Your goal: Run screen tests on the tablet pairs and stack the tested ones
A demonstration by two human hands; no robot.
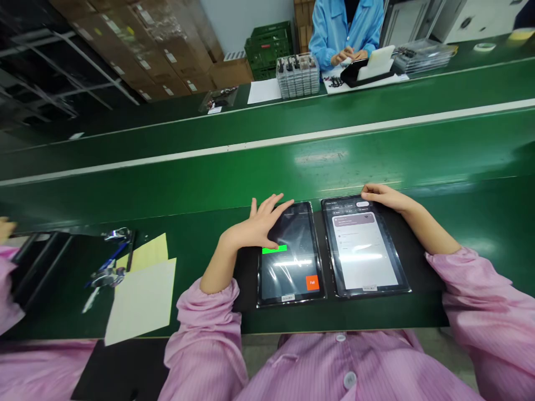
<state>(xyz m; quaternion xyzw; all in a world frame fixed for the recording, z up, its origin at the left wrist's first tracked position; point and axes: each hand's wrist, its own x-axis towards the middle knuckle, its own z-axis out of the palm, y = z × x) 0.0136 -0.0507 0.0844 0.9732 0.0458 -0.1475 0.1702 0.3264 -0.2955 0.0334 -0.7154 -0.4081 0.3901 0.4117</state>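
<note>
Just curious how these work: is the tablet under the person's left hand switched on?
On: beneath the left hand, the tablet shows a bright green bar and an orange box.

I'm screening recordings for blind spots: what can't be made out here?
All in the head view:
- Left tablet: upper left corner, covered by the left hand.
- Right tablet: fine text, too small and partly under glare.
- Neighbour's hand: blurred, cut off by the left edge.
- Blue-sleeved person: head, cut off by the top edge.
</note>
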